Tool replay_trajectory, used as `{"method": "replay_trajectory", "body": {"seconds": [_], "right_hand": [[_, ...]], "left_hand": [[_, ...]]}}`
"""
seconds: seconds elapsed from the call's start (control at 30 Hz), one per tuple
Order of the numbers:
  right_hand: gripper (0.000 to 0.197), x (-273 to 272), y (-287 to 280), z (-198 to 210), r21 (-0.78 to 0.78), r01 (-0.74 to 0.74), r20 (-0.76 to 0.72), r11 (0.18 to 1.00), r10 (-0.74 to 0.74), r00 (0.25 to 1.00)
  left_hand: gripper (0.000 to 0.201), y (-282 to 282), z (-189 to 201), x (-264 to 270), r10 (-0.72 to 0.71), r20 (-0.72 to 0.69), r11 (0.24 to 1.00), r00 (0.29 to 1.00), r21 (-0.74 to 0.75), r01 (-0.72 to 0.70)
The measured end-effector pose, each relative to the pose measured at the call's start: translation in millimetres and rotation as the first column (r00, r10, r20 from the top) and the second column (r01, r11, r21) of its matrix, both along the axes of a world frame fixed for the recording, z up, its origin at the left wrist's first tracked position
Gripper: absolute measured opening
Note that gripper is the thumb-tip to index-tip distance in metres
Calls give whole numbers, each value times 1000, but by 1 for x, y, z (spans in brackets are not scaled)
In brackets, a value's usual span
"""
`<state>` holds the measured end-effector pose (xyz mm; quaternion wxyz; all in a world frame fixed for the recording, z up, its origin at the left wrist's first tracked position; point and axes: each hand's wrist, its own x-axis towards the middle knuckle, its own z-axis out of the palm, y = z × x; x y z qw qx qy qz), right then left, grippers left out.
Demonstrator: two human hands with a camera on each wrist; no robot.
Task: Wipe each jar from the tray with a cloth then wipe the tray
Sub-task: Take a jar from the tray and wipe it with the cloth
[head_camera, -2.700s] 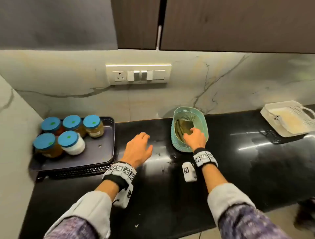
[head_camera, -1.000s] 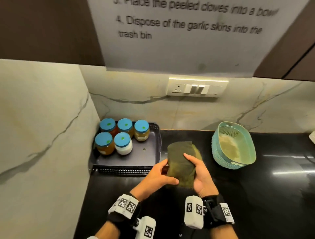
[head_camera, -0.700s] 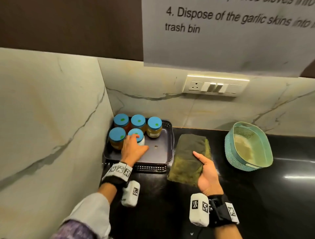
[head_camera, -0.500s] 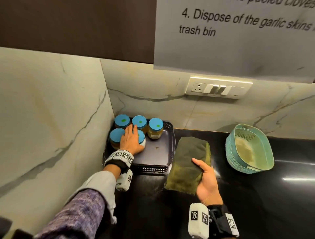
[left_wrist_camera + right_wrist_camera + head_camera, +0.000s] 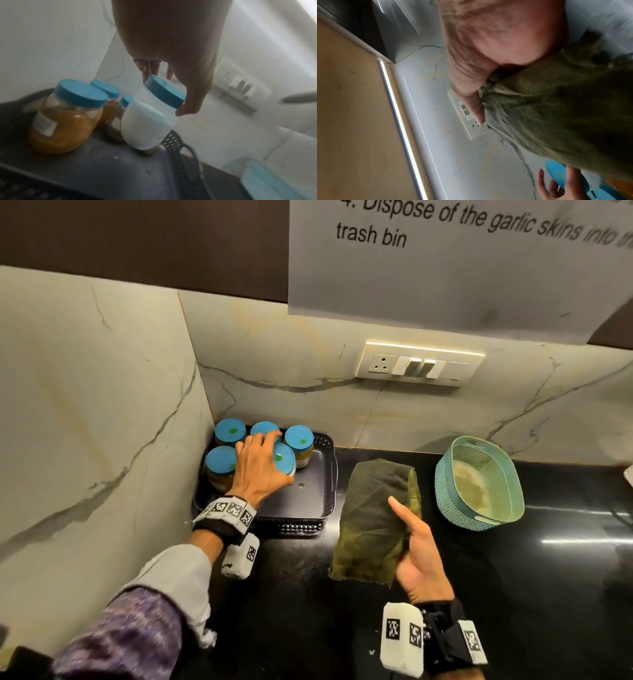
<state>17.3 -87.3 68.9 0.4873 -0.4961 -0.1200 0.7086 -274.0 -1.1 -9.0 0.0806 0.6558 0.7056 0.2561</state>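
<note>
Several blue-lidded jars stand in a dark tray (image 5: 308, 501) in the counter's back left corner. My left hand (image 5: 258, 465) grips the blue lid of the white-filled jar (image 5: 284, 458). In the left wrist view that white-filled jar (image 5: 147, 121) is tilted, its base lifted off the tray (image 5: 102, 169), with my fingers (image 5: 181, 109) round the lid. An amber-filled jar (image 5: 67, 117) stands beside it. My right hand (image 5: 416, 556) holds a folded olive-green cloth (image 5: 373, 518) above the counter, thumb on top; the cloth (image 5: 556, 115) fills the right wrist view.
A teal oval basket (image 5: 479, 484) sits on the black counter (image 5: 548, 594) to the right of the cloth. Marble walls close the corner on the left and behind. A switch plate (image 5: 419, 368) is on the back wall, with a paper sheet (image 5: 445, 268) hanging above.
My right hand took the cloth out of the teal basket. My left hand left the cloth, reached into the tray and gripped the white-filled jar's lid, now tilting it up.
</note>
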Motion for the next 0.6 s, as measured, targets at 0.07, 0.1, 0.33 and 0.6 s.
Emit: {"method": "replay_trajectory", "body": {"seconds": [0.07, 0.1, 0.33, 0.6], "right_hand": [[42, 1, 1, -3, -36, -30, 21, 999, 31, 999], [39, 1, 2, -5, -47, -46, 37, 998, 48, 998], [7, 0, -11, -34, 255, -374, 794, 892, 28, 608], [52, -20, -57, -82, 32, -799, 997, 601, -81, -21]], "left_hand": [[98, -22, 15, 13, -12, 50, 993, 999, 117, 6], [99, -34, 21, 20, -25, 73, 988, 997, 155, 14], [104, -127, -19, 65, -140, 286, 990, 948, 69, 126], [101, -171, -86, 80, -80, 392, 988, 917, -91, 125]]}}
